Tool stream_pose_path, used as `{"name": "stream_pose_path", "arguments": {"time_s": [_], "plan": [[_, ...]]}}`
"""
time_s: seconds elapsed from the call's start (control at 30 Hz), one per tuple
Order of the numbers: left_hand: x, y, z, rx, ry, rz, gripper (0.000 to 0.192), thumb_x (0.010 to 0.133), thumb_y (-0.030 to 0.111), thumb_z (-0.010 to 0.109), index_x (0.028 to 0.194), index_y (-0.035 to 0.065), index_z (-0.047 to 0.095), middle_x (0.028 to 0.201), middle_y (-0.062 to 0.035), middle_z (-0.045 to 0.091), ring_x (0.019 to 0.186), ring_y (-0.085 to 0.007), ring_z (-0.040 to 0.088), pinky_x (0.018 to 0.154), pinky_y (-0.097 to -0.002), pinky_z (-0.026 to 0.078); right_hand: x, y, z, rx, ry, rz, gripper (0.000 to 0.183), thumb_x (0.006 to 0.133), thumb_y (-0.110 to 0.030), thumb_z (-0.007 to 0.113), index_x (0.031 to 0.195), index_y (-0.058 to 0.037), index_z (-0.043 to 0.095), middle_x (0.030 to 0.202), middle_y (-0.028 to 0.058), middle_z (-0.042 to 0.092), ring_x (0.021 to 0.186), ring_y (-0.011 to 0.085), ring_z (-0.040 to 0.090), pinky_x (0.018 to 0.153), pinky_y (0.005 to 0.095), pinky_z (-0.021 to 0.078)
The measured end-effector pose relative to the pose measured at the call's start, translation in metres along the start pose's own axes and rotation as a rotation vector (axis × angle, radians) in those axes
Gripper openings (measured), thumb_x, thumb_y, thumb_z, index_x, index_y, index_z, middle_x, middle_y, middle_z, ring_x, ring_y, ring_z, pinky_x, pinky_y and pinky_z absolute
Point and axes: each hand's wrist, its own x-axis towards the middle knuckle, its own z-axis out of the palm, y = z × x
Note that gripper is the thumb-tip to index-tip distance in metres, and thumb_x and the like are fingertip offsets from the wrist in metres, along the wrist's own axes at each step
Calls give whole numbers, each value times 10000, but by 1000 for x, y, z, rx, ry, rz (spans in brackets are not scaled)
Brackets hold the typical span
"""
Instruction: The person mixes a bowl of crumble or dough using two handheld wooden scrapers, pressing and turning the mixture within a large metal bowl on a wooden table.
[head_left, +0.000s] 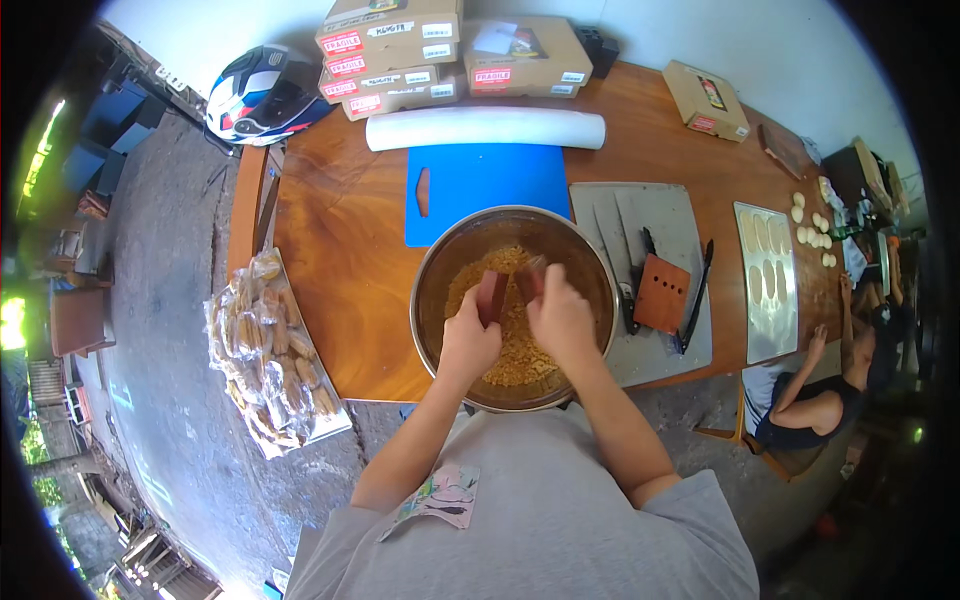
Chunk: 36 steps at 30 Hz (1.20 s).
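Observation:
A large steel bowl stands in front of me at the table's near edge, with coarse golden-brown crumbs over its bottom. My left hand grips a flat reddish-brown piece upright above the crumbs. Opposite it, my right hand is blurred and holds a similar reddish-brown piece. The two pieces are close together inside the bowl's outline; their material is unclear. Fingers hide part of each piece.
Right of the bowl, a grey cutting board bears knives and a reddish slab with holes. Behind lie a blue cutting board and white roll. Wrapped sticks fill a tray at left. A seated person works at right near dough pieces.

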Motion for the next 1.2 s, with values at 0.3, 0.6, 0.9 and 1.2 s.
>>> {"name": "stream_pose_path", "arguments": {"time_s": [0.3,0.6,0.9,1.2], "plan": [[-8,24,-38,-78,51,15,566,797,97,567,1354,47,486,1106,-298,654,1076,-449,622,944,-473,498,15,-38,-46,55,33,-59,344,837,-141,615,1099,-39,417,862,265,650,791,473,641,696,572,506],[-5,-11,-12,30,-50,-66,570,788,118,593,1340,25,485,1119,-280,656,1083,-432,624,941,-465,496,-5,-6,-2,-100,-277,145,408,838,-162,646,1142,-23,412,915,247,645,801,456,663,712,544,530],[0,-11,8,-38,-2,-174,588,817,90,555,1385,47,409,1082,-331,643,1046,-491,614,925,-523,491,0,-6,14,-41,-138,92,404,835,-145,646,1130,-17,401,891,252,638,816,460,660,717,546,530],[-23,25,-23,-114,54,5,576,818,70,550,1376,60,407,1051,-329,649,1013,-488,629,892,-514,511,16,-35,-44,35,-18,-17,413,832,-153,651,1117,5,397,897,277,638,789,453,657,687,539,533]]}}
